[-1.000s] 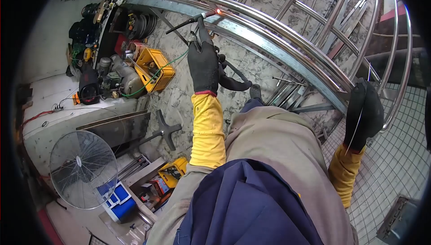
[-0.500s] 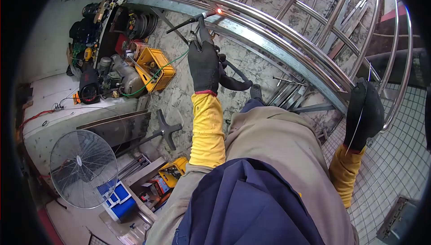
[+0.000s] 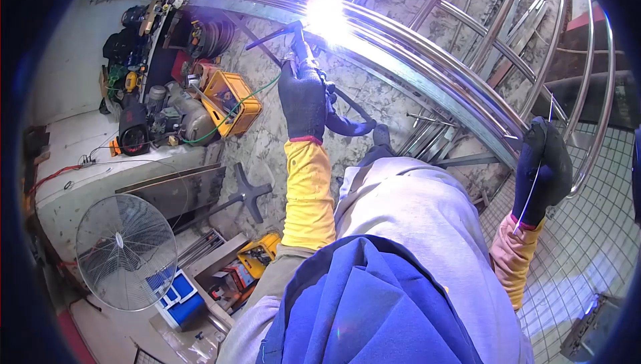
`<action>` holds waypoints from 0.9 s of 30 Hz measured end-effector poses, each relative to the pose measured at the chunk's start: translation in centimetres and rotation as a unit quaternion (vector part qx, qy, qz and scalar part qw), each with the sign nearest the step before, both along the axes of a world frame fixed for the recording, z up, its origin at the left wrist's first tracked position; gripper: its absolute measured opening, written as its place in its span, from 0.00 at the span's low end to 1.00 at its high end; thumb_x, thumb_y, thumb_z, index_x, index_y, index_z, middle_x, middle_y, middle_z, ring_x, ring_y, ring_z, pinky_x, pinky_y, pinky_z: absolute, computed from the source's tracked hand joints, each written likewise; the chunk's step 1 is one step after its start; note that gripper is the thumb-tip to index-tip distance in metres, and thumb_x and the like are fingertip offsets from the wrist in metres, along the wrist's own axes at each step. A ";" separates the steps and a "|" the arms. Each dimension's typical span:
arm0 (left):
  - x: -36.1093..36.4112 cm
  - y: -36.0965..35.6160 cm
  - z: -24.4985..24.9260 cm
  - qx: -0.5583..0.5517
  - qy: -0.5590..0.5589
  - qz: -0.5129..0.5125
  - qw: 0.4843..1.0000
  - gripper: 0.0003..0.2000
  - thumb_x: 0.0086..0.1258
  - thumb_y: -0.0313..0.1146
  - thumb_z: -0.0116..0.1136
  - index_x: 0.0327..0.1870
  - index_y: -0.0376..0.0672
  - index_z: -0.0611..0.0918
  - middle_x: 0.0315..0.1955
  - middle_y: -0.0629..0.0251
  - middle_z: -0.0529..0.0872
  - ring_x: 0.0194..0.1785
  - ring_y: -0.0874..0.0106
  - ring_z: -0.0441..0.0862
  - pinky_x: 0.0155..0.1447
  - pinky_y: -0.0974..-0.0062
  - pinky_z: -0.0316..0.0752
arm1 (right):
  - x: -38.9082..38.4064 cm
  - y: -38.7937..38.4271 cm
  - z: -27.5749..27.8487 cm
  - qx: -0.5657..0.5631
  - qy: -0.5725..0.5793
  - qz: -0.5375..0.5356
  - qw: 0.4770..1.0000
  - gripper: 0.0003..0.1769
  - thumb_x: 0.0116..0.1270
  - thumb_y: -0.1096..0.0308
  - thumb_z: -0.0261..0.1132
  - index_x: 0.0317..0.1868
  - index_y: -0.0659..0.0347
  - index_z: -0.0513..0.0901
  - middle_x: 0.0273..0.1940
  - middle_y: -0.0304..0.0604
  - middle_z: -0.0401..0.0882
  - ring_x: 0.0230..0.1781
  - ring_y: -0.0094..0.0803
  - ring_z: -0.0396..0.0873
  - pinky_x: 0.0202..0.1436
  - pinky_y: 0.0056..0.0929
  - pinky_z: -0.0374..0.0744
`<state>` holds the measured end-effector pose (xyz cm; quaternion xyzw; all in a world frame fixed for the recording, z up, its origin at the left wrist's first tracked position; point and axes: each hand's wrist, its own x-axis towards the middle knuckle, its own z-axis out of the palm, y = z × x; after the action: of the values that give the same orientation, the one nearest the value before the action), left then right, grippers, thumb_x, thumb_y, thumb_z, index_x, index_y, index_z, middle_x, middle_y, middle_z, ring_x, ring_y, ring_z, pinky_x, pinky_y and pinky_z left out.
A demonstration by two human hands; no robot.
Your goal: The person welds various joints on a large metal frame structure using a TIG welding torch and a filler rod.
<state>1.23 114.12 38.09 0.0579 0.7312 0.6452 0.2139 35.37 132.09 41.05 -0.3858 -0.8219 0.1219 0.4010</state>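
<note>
- We look down on a marbled floor (image 3: 267,150), which meets small white tiles (image 3: 587,244) at the right.
- A yellow crate (image 3: 230,100) stands on it, and a green hose (image 3: 257,94) trails across it.
- Just left of the crate sits a grey machine (image 3: 177,117).
- A black cross base (image 3: 247,194) lies nearer us.
- Lower down we see a fan (image 3: 125,250), a blue box (image 3: 177,300) and a yellow case (image 3: 260,250).

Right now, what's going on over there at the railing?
A person is welding. The gloved left hand holds a welding torch with its tip at the curved steel railing, where a bright arc is burning. The gloved right hand, farther along the railing, holds a thin filler wire.
</note>
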 end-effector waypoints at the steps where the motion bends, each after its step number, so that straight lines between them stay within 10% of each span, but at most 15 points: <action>1: 0.0 0.0 0.0 -0.004 0.006 0.001 1.000 0.06 0.84 0.32 0.52 0.50 0.39 0.75 0.29 0.65 0.79 0.22 0.74 0.80 0.23 0.73 0.74 | 0.0 0.0 0.2 0.004 -0.034 -0.003 0.999 0.08 0.74 0.73 0.72 0.50 0.66 0.93 0.42 0.49 0.93 0.40 0.36 0.92 0.47 0.32 0.87; 27: 0.4 0.0 0.9 -0.060 0.006 0.007 0.998 0.10 0.80 0.37 0.51 0.49 0.39 0.74 0.35 0.59 0.83 0.27 0.69 0.85 0.26 0.71 0.81 | -0.3 0.4 -0.2 0.088 0.012 0.032 0.996 0.06 0.70 0.75 0.74 0.45 0.65 0.90 0.41 0.51 0.93 0.39 0.44 0.93 0.45 0.35 0.89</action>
<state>1.67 114.14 38.97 0.0435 0.7699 0.6017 0.2083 35.09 132.52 40.86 -0.3211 -0.8364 0.0662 0.4393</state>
